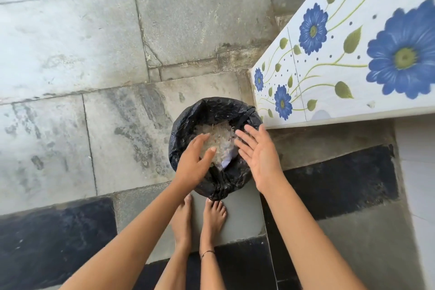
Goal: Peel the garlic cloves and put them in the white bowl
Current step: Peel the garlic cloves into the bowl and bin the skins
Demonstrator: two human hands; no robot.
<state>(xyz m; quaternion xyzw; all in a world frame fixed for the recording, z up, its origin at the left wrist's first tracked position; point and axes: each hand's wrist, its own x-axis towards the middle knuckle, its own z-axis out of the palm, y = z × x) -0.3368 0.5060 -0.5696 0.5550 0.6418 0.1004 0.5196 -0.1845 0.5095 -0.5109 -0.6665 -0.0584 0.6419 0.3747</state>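
I look straight down at a small bin lined with a black plastic bag [186,125] on the floor. A heap of pale garlic skins [219,139] fills it. My left hand [195,160] hovers over the bin's near side, palm down, fingers loosely spread and holding nothing. My right hand [259,155] is over the bin's right rim, palm turned up and inward, fingers straight, nothing in it. No garlic cloves and no white bowl are in view.
A table with a white cloth printed with blue flowers [341,59] stands at the right, its edge just beside the bin. Grey stone floor tiles [82,42] lie beyond. My bare feet [200,219] stand on a step right behind the bin.
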